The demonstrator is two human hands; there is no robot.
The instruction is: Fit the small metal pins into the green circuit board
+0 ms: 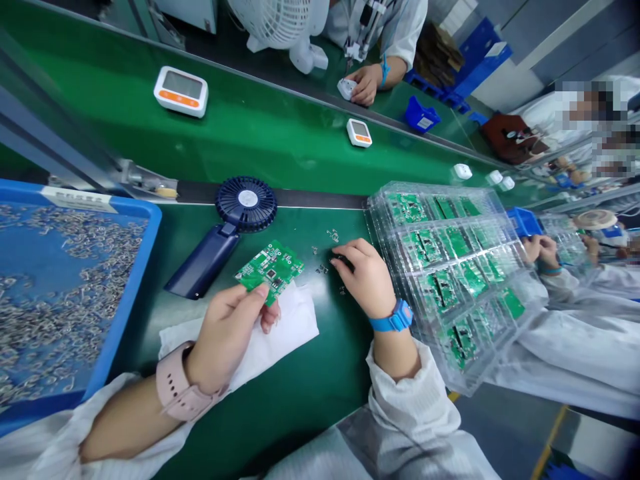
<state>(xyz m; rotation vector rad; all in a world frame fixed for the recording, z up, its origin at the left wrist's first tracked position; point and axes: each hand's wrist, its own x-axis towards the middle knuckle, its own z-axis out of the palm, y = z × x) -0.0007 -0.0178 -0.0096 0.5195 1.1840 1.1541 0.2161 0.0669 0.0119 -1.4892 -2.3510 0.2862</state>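
Observation:
My left hand [235, 327] grips a green circuit board [274, 268] by its near edge, thumb on top. The board is tilted above a white cloth or paper [295, 317] on the bench. My right hand [364, 275] rests low over the bench, thumb and forefinger drawn close together in a pinch. Anything between those fingertips is too small to make out. Small bent metal pieces [323, 269] lie scattered just left of its fingertips. A clear compartment tray [457, 380] of green boards stands to the right of this hand.
At left stands a blue tray [155, 223] of many small metal pieces. A dark blue handheld fan [205, 260] lies behind the board. Across the green belt [280, 120] sit white timers [181, 91]. Co-workers' hands [367, 83] show at the back and right.

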